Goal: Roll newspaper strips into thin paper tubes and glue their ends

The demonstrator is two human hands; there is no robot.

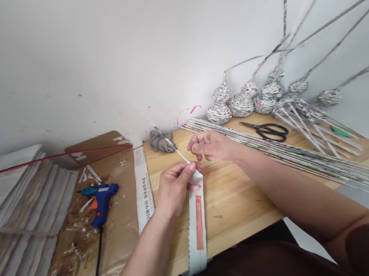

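Observation:
My left hand (175,188) pinches a paper strip (198,230) near the middle of the wooden table (235,205). The strip's far end is rolled into a thin white stick pointing away from me, and its flat, printed part hangs over the table's front edge. Just right of the rolled part is my right hand (211,146), raised with its fingers curled and a little apart; nothing shows between them. Behind the stick's tip lies a crumpled grey cloth (161,141). Another printed strip (142,183) lies flat to the left of my left hand.
Thin paper sticks (280,154) lie across the right side, beside black scissors (269,131). Several woven paper gourds (219,112) stand by the wall, long sticks rising from them. Left are a blue glue gun (102,202) with its cord and stacked folded paper (17,224).

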